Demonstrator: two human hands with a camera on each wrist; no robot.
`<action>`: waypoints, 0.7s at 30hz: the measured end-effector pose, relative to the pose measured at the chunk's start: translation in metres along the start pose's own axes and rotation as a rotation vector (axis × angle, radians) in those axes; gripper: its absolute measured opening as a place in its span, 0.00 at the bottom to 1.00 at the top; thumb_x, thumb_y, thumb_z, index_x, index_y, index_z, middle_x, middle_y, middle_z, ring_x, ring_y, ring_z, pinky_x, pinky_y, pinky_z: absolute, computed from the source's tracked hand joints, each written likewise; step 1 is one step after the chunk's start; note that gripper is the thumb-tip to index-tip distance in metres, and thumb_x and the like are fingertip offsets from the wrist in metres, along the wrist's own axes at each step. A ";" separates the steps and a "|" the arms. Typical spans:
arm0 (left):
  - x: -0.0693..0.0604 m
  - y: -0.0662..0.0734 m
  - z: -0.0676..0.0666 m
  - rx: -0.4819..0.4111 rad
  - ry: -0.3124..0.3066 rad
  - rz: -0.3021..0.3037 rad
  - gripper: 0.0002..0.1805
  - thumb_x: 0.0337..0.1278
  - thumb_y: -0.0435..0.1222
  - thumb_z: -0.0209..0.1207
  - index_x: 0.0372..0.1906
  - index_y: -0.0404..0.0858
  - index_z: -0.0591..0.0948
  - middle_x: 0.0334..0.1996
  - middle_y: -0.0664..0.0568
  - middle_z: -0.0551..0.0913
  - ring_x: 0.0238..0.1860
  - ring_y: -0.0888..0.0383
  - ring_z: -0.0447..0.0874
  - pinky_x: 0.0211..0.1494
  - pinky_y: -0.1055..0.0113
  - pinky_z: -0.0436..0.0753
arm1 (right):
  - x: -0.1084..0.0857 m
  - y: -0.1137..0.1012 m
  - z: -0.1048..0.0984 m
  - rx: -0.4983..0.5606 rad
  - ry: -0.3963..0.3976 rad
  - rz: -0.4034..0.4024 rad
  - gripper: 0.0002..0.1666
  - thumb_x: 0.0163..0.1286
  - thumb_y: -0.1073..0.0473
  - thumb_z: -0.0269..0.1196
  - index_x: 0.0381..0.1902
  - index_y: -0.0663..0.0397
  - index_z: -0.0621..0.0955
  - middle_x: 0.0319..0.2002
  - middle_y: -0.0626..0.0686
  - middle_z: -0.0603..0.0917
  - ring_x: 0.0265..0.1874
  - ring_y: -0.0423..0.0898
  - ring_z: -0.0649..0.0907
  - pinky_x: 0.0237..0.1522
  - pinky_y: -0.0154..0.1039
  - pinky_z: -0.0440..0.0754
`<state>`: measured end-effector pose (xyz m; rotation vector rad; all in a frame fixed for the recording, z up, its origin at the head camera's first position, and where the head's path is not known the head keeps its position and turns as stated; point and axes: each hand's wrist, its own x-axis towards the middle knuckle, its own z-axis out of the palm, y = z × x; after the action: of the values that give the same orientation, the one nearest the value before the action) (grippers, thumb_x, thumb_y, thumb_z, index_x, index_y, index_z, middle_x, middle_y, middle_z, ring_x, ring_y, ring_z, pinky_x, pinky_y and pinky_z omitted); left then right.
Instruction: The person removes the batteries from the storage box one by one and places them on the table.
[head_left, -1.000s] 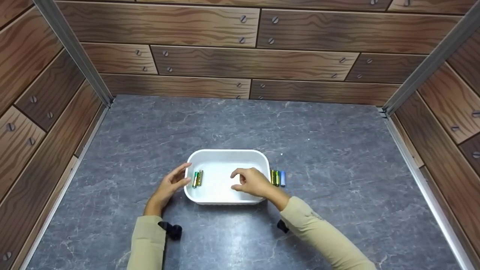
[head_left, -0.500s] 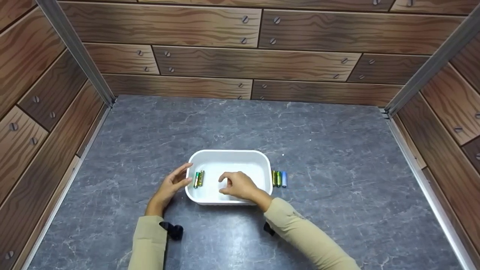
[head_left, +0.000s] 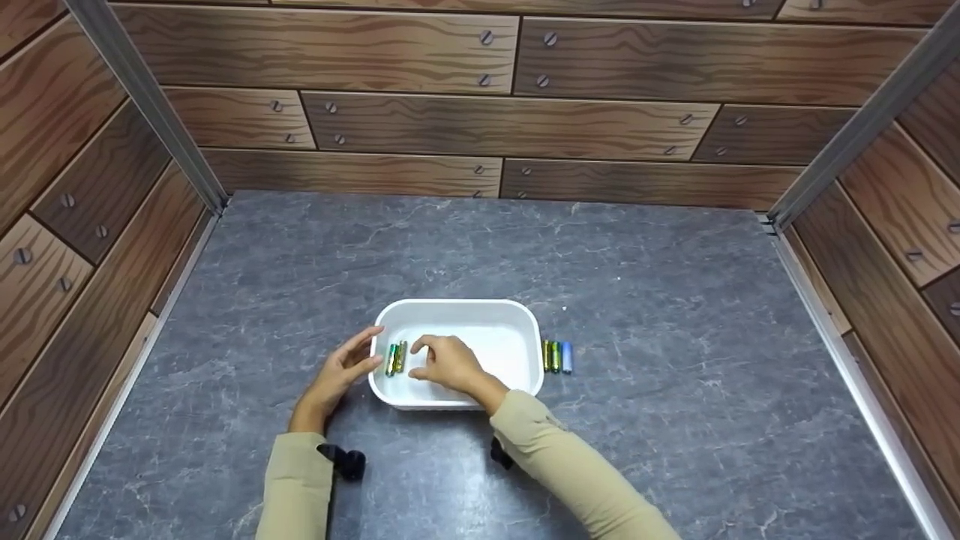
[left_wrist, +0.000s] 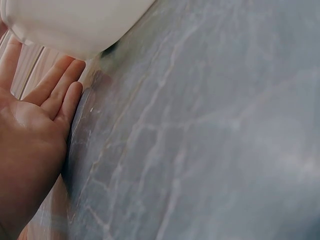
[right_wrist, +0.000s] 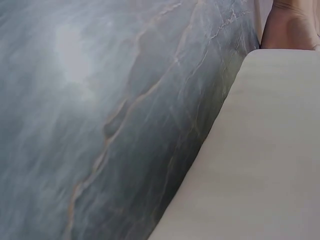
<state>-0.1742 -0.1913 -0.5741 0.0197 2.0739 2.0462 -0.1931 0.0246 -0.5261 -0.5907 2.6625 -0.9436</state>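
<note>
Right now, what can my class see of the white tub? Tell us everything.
The white tub is a smooth, plastic-looking rounded rectangle, open-topped with a rim. It stands upright on the grey marbled surface, its long sides running left to right. Two batteries lie inside near its left end; three batteries lie outside its right end, contact unclear. The left hand appears to touch its left rim; the right hand reaches over its inside.
</note>
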 end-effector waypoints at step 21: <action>0.000 0.002 0.000 0.008 -0.017 0.016 0.32 0.61 0.30 0.59 0.70 0.33 0.65 0.68 0.34 0.68 0.65 0.50 0.72 0.57 0.76 0.75 | 0.017 -0.012 0.016 -0.091 0.065 0.037 0.30 0.50 0.50 0.75 0.51 0.51 0.81 0.29 0.52 0.85 0.26 0.42 0.77 0.29 0.34 0.72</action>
<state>-0.1740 -0.1910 -0.5720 0.0559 2.0782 2.0399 -0.1989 0.0004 -0.5321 -0.5362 2.7766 -0.8498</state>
